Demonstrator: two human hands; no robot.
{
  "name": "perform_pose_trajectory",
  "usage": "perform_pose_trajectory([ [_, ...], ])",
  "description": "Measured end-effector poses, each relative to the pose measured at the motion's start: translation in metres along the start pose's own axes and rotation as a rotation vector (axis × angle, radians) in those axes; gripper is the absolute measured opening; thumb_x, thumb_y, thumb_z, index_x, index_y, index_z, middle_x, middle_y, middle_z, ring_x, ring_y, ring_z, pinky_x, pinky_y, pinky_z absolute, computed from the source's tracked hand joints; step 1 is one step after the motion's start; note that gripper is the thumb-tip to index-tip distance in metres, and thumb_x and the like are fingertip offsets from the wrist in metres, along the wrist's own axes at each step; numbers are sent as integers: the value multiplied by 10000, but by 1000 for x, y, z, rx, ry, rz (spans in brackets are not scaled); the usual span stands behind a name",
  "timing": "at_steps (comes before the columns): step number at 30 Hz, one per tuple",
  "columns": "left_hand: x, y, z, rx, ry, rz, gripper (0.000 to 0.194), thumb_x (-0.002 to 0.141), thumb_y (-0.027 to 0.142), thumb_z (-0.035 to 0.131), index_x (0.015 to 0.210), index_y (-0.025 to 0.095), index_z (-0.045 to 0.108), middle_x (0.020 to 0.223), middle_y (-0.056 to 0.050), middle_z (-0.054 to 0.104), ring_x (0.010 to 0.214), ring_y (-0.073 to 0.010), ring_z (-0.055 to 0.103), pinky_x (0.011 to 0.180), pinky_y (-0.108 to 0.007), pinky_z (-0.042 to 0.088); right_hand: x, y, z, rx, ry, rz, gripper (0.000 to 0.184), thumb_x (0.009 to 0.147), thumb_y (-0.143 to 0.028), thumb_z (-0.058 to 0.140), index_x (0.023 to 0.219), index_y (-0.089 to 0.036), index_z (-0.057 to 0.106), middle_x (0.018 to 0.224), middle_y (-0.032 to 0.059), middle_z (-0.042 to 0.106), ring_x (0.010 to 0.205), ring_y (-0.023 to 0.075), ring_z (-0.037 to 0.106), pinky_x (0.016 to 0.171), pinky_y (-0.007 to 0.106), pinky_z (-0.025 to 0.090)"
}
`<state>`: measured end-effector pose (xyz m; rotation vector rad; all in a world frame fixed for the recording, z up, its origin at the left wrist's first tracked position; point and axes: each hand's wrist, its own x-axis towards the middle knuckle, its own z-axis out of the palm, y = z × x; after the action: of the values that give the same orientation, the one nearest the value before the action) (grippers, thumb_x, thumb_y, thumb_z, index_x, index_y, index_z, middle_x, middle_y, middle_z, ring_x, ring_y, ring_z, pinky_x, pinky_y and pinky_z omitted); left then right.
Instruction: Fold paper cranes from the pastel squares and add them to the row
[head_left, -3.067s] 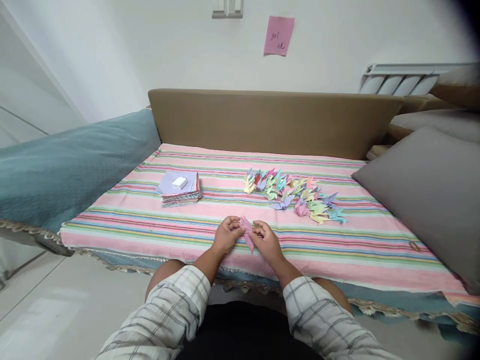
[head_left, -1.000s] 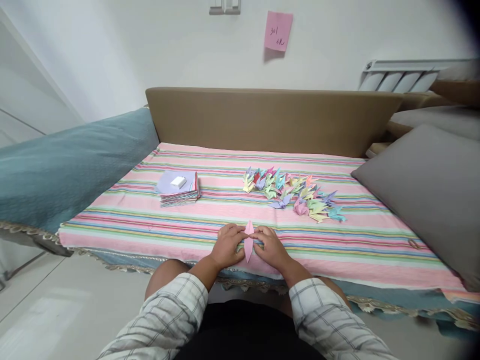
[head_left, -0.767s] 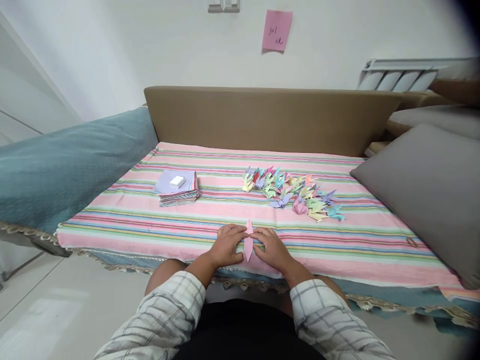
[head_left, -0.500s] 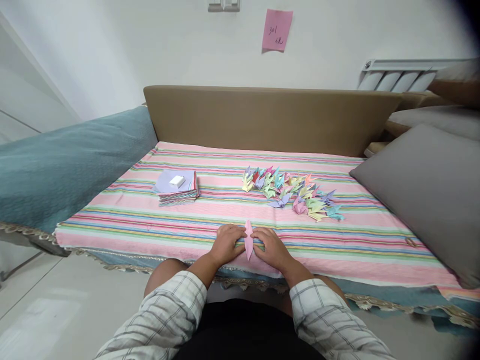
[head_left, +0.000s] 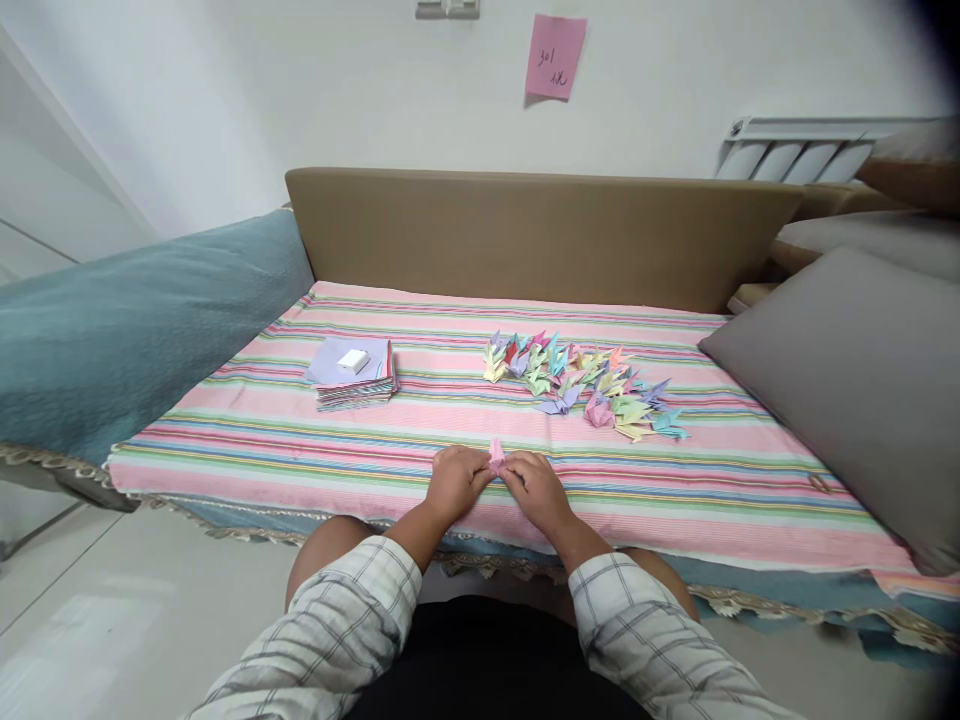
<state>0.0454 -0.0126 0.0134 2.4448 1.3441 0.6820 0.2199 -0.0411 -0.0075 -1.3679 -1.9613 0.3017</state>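
Observation:
A small piece of pink origami paper [head_left: 496,453] sits between my two hands, close to the front edge of the striped cloth. My left hand [head_left: 457,482] pinches its left side with thumb and fingers. From the right, my right hand [head_left: 538,490] grips the other side the same way. Only the upper, pointed part of the paper shows; its lower part is folded up or hidden by my thumbs. Beyond my hands, to the right, lies a cluster of folded paper cranes [head_left: 559,400] in several colours.
A stack of coloured paper [head_left: 356,392] with a small white block [head_left: 352,361] on top lies at the left. A grey cushion [head_left: 847,390] leans at the right, with a small brown loop [head_left: 820,484] near it. A brown backrest [head_left: 540,240] stands behind the striped cloth [head_left: 247,430].
The pink paper was a long narrow diamond pointing toward me; its near point is now folded up or covered. My thumbs have moved up to the paper's middle.

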Motion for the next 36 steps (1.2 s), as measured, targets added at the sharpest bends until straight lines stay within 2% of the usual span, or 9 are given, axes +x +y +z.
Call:
perform_pose_trajectory([
  [3,3,4,-3,33,-32,-28,256,859,412,513,756,233,663,809,-18,686,870,-200,567,796,-319,348,3,0,3,-43,-14,33,237,916,-309,450,809,-207,634,937,46,642,931,182,539,847,318,394],
  [6,6,8,-7,71,-51,-65,265,853,400,513,709,216,638,761,-19,657,822,-192,549,768,-312,333,6,0,4,-79,-30,65,251,921,-303,430,811,-203,633,924,53,637,931,190,535,847,324,384],
  [14,9,16,-10,133,-83,-115,217,855,354,513,740,202,615,833,-39,649,891,-218,522,768,-340,322,9,-5,7,-139,-9,127,251,907,-289,426,757,-200,606,951,80,603,915,205,507,842,347,378],
  [19,9,13,-8,142,-59,-101,184,836,352,552,758,198,617,967,-41,632,932,-218,513,794,-345,330,5,-5,5,-63,38,144,185,881,-296,477,781,-204,603,998,75,597,974,209,504,873,349,373],
  [27,9,5,-5,42,-35,-89,167,790,343,605,704,201,622,875,-14,642,872,-187,538,804,-318,352,5,-5,3,-19,15,183,143,835,-239,520,718,-202,593,1040,78,594,992,221,499,895,375,381],
  [36,11,12,-5,99,-50,-153,180,782,344,606,678,197,619,891,-31,630,902,-210,527,800,-342,351,7,-10,11,-107,63,225,158,785,-190,526,629,-202,550,1049,113,584,996,256,491,886,413,380],
])
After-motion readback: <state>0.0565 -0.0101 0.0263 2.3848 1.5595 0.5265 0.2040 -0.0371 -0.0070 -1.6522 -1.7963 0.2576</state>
